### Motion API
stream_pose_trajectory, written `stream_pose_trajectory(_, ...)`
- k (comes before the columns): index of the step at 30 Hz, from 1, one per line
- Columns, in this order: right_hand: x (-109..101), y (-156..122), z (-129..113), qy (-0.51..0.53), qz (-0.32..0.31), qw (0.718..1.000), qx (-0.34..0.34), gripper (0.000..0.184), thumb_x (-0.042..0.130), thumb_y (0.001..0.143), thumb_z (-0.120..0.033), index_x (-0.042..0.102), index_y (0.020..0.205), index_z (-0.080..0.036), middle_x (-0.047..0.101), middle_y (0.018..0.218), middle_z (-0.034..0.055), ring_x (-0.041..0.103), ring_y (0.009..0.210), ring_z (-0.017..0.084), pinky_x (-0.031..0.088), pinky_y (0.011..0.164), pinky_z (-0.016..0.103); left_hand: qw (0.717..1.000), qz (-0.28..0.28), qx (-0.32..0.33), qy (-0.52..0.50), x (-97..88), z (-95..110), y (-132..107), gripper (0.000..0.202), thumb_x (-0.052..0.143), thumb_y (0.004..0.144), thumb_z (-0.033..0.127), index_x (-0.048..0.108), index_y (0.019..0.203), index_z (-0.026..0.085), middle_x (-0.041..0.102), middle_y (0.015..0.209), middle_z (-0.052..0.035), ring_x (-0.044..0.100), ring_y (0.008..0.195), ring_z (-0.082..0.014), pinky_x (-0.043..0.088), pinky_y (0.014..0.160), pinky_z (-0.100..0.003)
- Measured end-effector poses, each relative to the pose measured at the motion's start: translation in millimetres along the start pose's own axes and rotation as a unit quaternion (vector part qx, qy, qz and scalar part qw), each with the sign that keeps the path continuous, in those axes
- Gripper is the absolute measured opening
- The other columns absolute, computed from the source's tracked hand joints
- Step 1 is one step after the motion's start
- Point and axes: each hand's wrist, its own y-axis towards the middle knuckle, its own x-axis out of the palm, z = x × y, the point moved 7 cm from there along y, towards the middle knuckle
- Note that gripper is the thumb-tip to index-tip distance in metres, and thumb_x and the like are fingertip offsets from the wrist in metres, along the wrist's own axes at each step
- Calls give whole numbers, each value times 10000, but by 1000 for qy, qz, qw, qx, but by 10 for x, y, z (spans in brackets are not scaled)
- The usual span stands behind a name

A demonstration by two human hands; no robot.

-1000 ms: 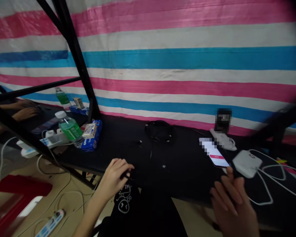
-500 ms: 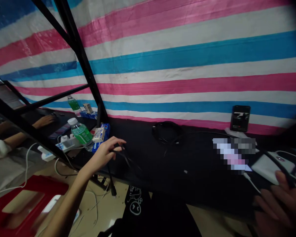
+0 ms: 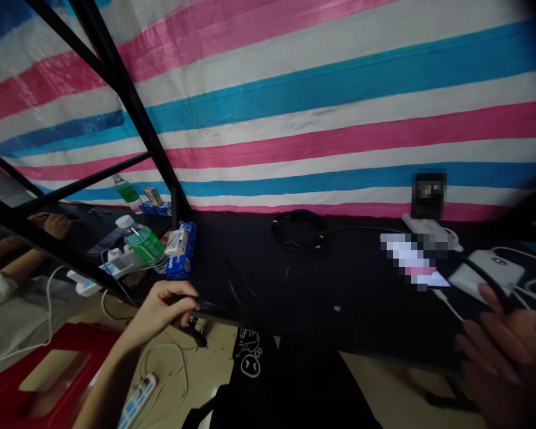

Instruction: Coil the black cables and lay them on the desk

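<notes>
My left hand (image 3: 172, 307) is closed around a thin black cable (image 3: 212, 307) at the front edge of the black table. A short end of that cable with a plug (image 3: 198, 335) hangs below the hand. At the far right, my right hand (image 3: 502, 345), dim and slightly blurred, has its fingers curled round a black cable as well. Part of this cable runs back across the table towards a loose black cable coil (image 3: 297, 231) near the striped sheet. Whether both hands hold one and the same cable, I cannot tell.
Left of the coil stand a blue box (image 3: 185, 259) and a bottle with a green label (image 3: 145, 244), by a white power strip (image 3: 87, 280). A white device (image 3: 482, 274) lies near my right hand. Another person's hands (image 3: 56, 226) are beyond the black frame (image 3: 147, 134).
My left hand has moved down and left to the table edge, with the cable in it. My right hand stays at the right, still on its cable. The view has shifted slightly.
</notes>
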Motion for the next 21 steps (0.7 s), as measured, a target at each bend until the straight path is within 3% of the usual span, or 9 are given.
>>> stream_pose_trajectory(3,304,-183,12,80,-4,996,43,255,671,748,-426,678,902,-223,179,455,-80,123,330,43,27,324,293,994,-20,56,87,373,223,16,272,521,832,377,626,706,160,633,611,-22,556,534,-99,459,539,-208)
stream_pose_trajectory(5,518,-303,19,82,-37,995,51,321,726,694,-407,683,946,-213,237,434,-81,167,327,34,75,301,234,979,-17,130,158,576,350,16,232,476,869,320,631,788,167,651,866,-67,597,755,-129,482,709,-251)
stream_pose_trajectory(8,719,-414,46,42,-104,993,21,361,717,712,-390,676,1027,-219,327,408,-67,258,327,41,181,299,180,947,-3,215,237,762,418,-21,182,475,875,288,627,893,190,443,1308,-116,562,902,-136,470,821,-296)
stream_pose_trajectory(10,747,-436,73,16,-142,990,-12,316,661,772,-386,676,1048,-233,351,389,-58,295,328,50,224,310,169,927,-4,246,284,833,430,-57,167,493,864,292,633,904,209,290,1431,-101,538,951,-146,482,796,-294)
stream_pose_trajectory(12,735,-446,86,-15,-184,982,-49,265,614,810,-385,690,1026,-252,381,375,-46,338,332,62,269,326,173,899,-6,277,338,888,468,-103,155,514,850,301,645,889,226,229,1474,-72,449,1139,-212,465,860,-340)
stream_pose_trajectory(14,733,-475,65,-45,-231,967,-94,234,580,835,-380,701,1004,-274,428,378,-36,396,347,77,349,372,192,871,0,305,386,922,520,-142,150,532,837,308,654,872,230,201,1494,-61,265,1307,-285,392,966,-437)
stream_pose_trajectory(16,754,-524,10,-51,-263,953,-139,222,562,850,-364,695,1018,-304,457,387,-43,438,366,85,440,477,229,851,2,329,410,942,562,-170,150,541,831,306,655,875,219,244,1483,-84,181,1354,-307,324,1012,-496)
stream_pose_trajectory(18,794,-562,-44,-30,-271,948,-163,218,556,858,-357,682,1034,-329,461,400,-56,437,375,84,459,532,252,842,-15,349,411,961,575,-189,140,538,839,272,647,898,207,443,1359,-105,307,1312,-268,324,1020,-470)
stream_pose_trajectory(21,874,-562,-29,-11,-264,955,-133,199,555,861,-350,676,1014,-308,458,431,-50,422,393,94,377,436,226,845,-23,370,384,922,581,-215,114,552,834,207,640,906,194,640,996,-53,555,1051,-172,358,1011,-399)
